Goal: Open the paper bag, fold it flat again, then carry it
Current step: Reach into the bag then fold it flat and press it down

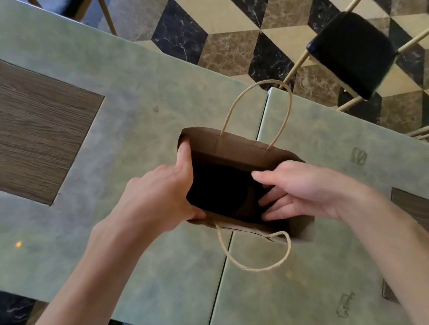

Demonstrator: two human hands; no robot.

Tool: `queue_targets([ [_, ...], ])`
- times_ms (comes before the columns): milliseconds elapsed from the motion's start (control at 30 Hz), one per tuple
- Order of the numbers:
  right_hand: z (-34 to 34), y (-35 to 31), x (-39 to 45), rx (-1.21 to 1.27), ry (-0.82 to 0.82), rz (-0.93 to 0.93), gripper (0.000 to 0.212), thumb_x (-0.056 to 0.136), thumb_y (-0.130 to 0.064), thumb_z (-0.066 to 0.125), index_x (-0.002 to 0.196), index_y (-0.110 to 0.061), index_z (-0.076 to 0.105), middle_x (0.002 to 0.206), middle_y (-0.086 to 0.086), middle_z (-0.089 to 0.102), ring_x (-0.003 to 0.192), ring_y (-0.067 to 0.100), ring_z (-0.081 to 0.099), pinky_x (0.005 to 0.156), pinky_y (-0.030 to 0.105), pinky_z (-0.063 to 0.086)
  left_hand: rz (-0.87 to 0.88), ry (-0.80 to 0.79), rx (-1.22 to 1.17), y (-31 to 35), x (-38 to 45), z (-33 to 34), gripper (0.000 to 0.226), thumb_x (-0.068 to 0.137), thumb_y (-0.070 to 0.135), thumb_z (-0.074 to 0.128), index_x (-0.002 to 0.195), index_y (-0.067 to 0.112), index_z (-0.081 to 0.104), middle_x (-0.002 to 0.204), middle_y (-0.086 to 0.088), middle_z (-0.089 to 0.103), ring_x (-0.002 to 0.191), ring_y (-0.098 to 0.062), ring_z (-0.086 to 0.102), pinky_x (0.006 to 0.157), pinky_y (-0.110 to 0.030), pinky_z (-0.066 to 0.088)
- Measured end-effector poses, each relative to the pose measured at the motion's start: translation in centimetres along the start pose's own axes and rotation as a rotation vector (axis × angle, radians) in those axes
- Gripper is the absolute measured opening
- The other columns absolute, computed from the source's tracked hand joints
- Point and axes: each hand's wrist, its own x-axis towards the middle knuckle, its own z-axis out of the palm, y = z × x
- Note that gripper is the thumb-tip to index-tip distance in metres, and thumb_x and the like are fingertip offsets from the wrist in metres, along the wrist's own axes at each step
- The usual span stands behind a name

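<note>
The bag [239, 152] stands upright on the worktop [130, 128], over the seam where two tops meet, its mouth spread into a box shape and its inside dark. One handle [259, 108] arcs up at the far rim; the other [255, 253] droops over the near rim toward us. Our left hand [168, 186] grips the left wall, thumb inside against the paper. Our right hand [303, 191] reaches into the mouth from the right with fingers spread loosely, holding nothing we can make out. Opening looks about finished, we judge, so to do it well we should press the base square, then draw the right hand out and push the side gussets inward along their creases before flattening
</note>
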Motion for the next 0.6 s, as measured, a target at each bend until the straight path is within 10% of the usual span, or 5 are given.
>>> queue_targets([
  [267, -0.9, 2.9, -5.0, -0.179, 0.227, -0.155, 0.043, 0.097, -0.030, 0.053, 0.138, -0.020, 0.044, 0.060, 0.011, 0.072, 0.044, 0.019, 0.064, 0.043, 0.025, 0.051, -0.009, 0.016, 0.008, -0.1, -0.3, 0.2, 0.119, 0.077, 0.048, 0.073, 0.148, 0.027, -0.020, 0.098, 0.000, 0.041, 0.095, -0.029, 0.054, 0.077, -0.039, 0.047],
  [400, -0.4, 5.3, -3.7, -0.598, 0.672, -0.273, 0.040, 0.081, -0.058, 0.054, 0.116, -0.038, 0.057, 0.051, -0.006, 0.051, 0.059, 0.015, 0.056, 0.058, 0.030, 0.047, -0.023, 0.066, -0.017, -0.4, -0.2, 0.4, 0.116, 0.075, 0.049, 0.075, 0.148, 0.032, -0.014, 0.089, 0.004, 0.040, 0.082, -0.025, 0.047, 0.071, -0.036, 0.044],
  [600, 1.0, 7.0, -2.3, -0.512, 0.860, -0.490, 0.042, 0.083, -0.029, 0.068, 0.121, -0.038, 0.054, 0.059, -0.013, 0.035, 0.066, 0.016, 0.046, 0.057, 0.032, 0.036, -0.054, 0.166, -0.212, -1.8, -0.3, 0.9, 0.101, 0.075, 0.045, 0.076, 0.142, 0.047, 0.001, 0.098, 0.003, 0.048, 0.097, -0.030, 0.057, 0.084, -0.045, 0.050],
])
